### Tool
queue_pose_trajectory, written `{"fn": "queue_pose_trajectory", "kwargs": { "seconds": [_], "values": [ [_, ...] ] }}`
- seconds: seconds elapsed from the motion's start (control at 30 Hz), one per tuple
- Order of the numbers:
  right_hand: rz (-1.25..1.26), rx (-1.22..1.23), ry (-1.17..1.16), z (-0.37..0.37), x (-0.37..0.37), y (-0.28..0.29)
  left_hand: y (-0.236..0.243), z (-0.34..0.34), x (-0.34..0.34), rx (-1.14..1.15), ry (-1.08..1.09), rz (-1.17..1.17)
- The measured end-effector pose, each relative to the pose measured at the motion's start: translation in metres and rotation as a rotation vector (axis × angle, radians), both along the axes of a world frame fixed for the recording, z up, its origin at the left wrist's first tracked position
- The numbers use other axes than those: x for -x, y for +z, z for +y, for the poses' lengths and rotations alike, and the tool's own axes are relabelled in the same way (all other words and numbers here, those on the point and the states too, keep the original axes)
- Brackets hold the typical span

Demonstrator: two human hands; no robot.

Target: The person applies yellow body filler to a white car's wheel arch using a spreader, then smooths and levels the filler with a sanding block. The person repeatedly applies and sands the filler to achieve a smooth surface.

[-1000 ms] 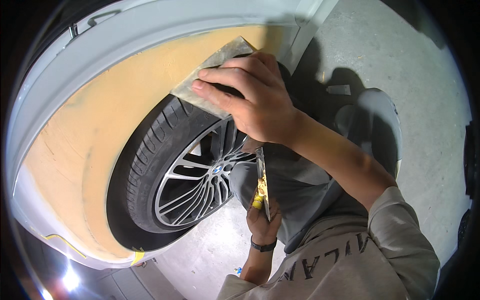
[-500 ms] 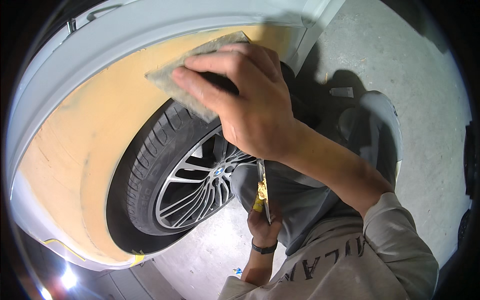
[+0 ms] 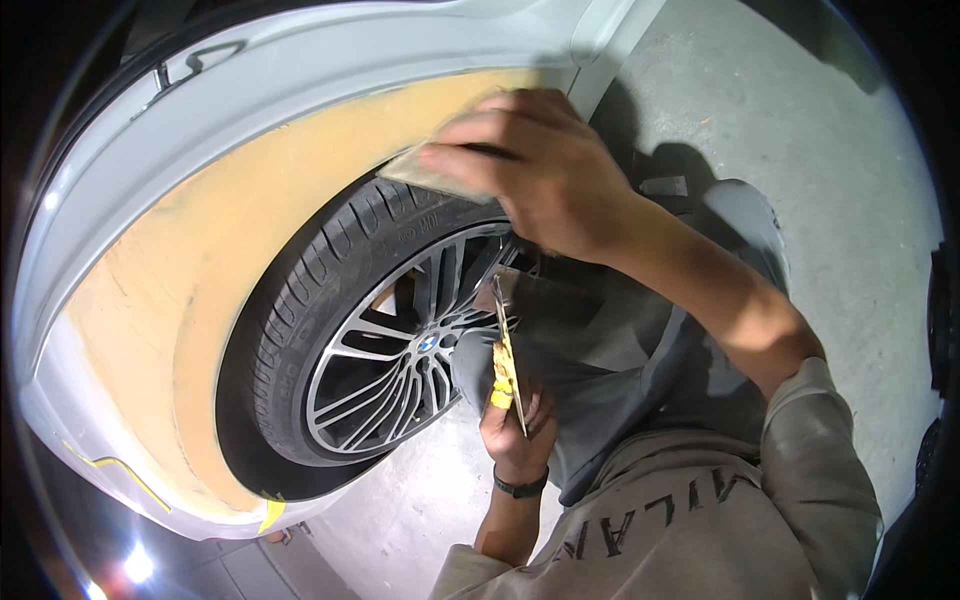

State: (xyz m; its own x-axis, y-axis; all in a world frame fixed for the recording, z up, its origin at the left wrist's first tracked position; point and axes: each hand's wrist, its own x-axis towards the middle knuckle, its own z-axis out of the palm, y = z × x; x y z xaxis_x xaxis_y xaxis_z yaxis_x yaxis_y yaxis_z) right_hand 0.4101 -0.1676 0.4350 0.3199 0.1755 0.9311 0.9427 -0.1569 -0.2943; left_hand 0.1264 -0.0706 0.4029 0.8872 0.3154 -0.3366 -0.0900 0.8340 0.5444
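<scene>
My right hand (image 3: pixel 555 165) is closed on a flat, greyish spreader (image 3: pixel 430 175), with thumb and fingers on its two sides. The spreader shows tilted over the top of the tyre (image 3: pixel 330 260), beside the wheel-arch edge of the car panel (image 3: pixel 190 240). Whether it touches the panel I cannot tell. Lower down, my left hand (image 3: pixel 518 435) grips a thin putty board (image 3: pixel 512 350), seen nearly edge-on. Yellow putty (image 3: pixel 501 375) is heaped on the board's left face. The panel has a broad, smooth coat of tan-yellow filler around the arch.
Below the arch is a spoked alloy wheel (image 3: pixel 400 350). Yellow tape (image 3: pixel 272 512) marks the bumper's lower edge. My bent knee (image 3: pixel 490 365) is close to the wheel. A small pale tube (image 3: pixel 664 186) lies on the grey concrete floor (image 3: pixel 850 250) at right.
My right hand and the spreader have moved right, and the spreader is tilted more edge-on. My left hand with the putty board has come up slightly and to the left.
</scene>
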Motion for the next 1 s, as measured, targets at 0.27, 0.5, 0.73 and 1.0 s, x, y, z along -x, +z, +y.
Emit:
{"fn": "queue_pose_trajectory", "kwargs": {
  "seconds": [0.27, 0.5, 0.73, 1.0],
  "values": [
    [0.958, -0.091, 0.254, -0.114, 0.039, -0.018, 0.022, -0.024, -0.067, -0.664, 0.029, 0.132],
    [0.833, 0.194, -0.098, -0.156, 0.014, -0.023, 0.031, -0.033, -0.172, -1.521, -0.175, -0.326],
    [0.981, 0.077, -0.181, -0.218, 0.030, -0.058, 0.002, -0.098, -0.258, -1.194, -0.467, -0.110],
    [1.130, -0.200, -0.271, -0.295, 0.035, -0.049, -0.037, -0.184, -0.308, -0.881, -0.481, -0.014]
  ]
}}
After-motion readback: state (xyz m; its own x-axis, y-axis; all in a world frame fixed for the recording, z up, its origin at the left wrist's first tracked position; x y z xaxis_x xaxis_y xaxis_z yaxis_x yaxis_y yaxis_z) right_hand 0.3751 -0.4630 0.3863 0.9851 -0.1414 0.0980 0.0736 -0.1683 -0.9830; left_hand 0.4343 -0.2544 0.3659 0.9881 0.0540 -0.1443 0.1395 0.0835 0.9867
